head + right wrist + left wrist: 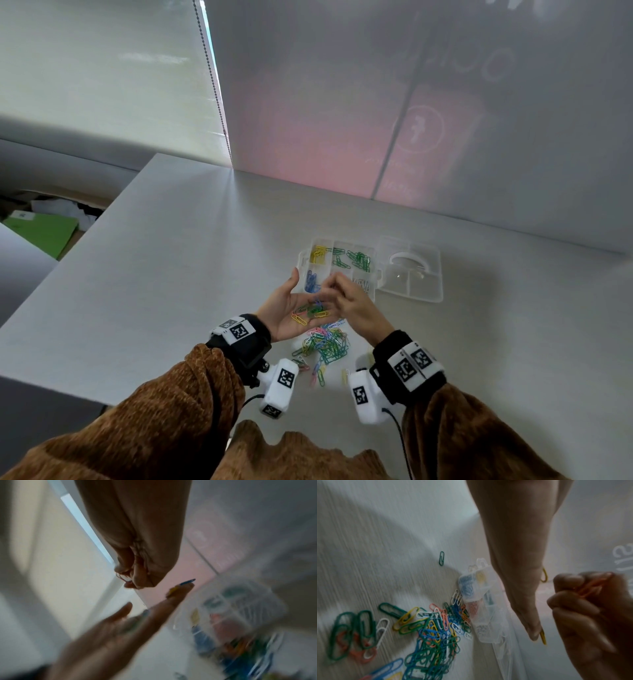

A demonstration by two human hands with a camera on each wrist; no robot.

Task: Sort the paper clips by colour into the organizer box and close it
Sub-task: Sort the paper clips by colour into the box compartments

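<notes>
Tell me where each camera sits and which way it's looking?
Head: worn on the head, looking down at the table, organizer box, both sleeves and hands.
Left wrist: along the left hand toward the clip pile; the right hand pinches orange clips.
Right wrist: along the right hand, blurry, over the open left palm.
All share the box; head and left wrist share the pile.

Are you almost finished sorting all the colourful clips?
Not yet. Yellow, green and blue clips already sit in the organizer box. The left hand cups a mixed handful, and the right hand pinches an orange clip. A big mixed pile still waits on the table, and the lid is open.
</notes>
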